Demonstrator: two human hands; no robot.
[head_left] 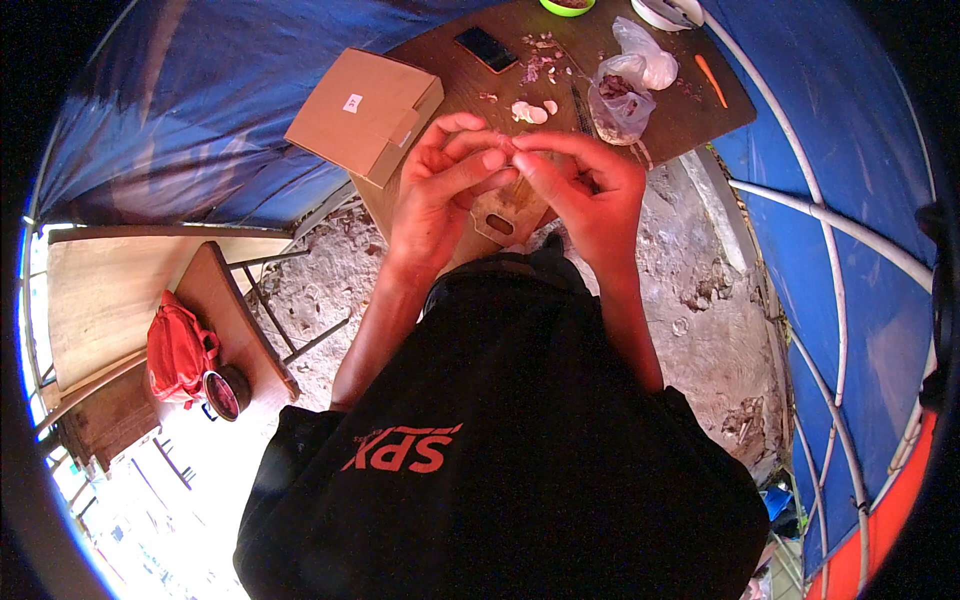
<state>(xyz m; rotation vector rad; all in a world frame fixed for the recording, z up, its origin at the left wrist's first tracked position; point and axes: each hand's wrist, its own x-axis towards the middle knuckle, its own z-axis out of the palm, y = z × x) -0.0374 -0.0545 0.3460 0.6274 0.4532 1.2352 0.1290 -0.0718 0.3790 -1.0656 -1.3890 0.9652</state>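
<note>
My left hand [436, 195] and my right hand [592, 185] meet over the near edge of a brown table. Their fingertips are pinched together around something tiny, too small and too covered to name. Below them lies a wooden cutting board [512, 232] with a slot in its handle. Several pale peeled pieces [530, 113], perhaps garlic or shallot, sit just beyond my fingers. Pinkish scraps of peel [545, 62] are strewn farther back. Right of these stands a clear plastic bag [618, 105] with dark reddish contents, and a whitish bag [655, 65] lies against it.
A closed cardboard box [362, 112] occupies the table's left side, near a dark phone [486, 49]. An orange-handled slim tool [711, 80] lies far right. Green [567, 6] and white [655, 14] bowls stand at the back. A red backpack [180, 350] rests on a bench at left.
</note>
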